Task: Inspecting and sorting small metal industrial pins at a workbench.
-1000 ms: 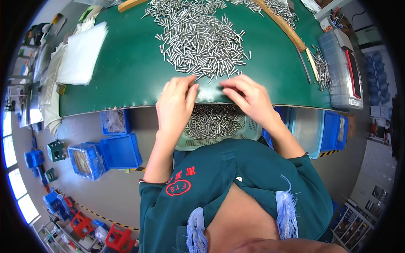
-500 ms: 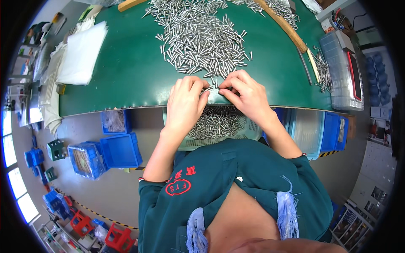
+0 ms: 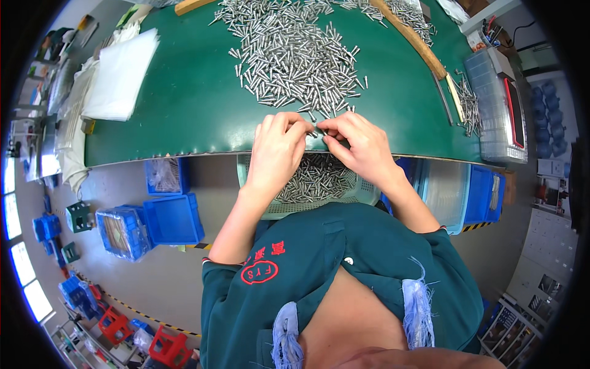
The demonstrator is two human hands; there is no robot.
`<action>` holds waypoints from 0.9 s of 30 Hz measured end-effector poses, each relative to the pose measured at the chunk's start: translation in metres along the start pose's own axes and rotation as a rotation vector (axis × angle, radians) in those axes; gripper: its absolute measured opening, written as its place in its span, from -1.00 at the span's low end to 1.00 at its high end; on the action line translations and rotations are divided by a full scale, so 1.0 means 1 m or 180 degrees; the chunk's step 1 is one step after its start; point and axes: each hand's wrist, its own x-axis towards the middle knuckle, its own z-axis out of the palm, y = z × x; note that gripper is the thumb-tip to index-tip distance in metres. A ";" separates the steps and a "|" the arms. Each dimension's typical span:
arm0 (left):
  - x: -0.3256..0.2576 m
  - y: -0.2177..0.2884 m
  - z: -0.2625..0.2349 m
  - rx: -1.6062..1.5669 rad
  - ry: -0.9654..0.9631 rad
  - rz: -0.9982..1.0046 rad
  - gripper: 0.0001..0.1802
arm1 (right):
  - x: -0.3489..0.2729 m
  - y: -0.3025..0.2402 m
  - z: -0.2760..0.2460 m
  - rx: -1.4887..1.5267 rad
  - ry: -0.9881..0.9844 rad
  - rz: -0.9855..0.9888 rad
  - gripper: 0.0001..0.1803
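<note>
A big pile of small silvery metal pins (image 3: 295,58), each with a thicker end, is spread over the green tabletop (image 3: 184,117). At the table's near edge, just below the pile, my two hands meet almost fingertip to fingertip. My left hand (image 3: 278,150) is closed in a pinch, and a metal pin (image 3: 313,134) shows at its fingertips. Thumb and forefinger of my right hand (image 3: 361,142) are pressed together too; what they hold is mostly hidden. Under my hands, below the table edge, a pale green basket (image 3: 370,192) holds many more such pins.
A wooden bar (image 3: 415,40) borders the pile on the right, with longer metal pieces (image 3: 468,106) and a clear plastic case (image 3: 491,111) beyond it. White sheets (image 3: 120,77) lie at the left. Blue bins (image 3: 174,219) stand on the floor; a light-blue tub (image 3: 445,194) is under the table.
My left hand has shifted slightly to the right. The fingertips of both hands are nearer each other, and the pins between them are more covered.
</note>
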 end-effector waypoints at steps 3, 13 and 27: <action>0.000 -0.001 0.000 -0.0051 0.0091 0.0033 -0.85 | 0.000 0.003 -0.001 -0.0116 0.0031 -0.0118 -0.79; 0.000 0.000 0.005 0.0240 0.0370 -0.0176 -0.76 | 0.004 -0.004 0.010 -0.0216 0.0069 -0.0149 -0.84; -0.009 0.003 -0.015 0.0356 0.0072 -0.0249 -0.84 | 0.013 -0.008 0.010 -0.0467 0.0095 -0.0316 -0.84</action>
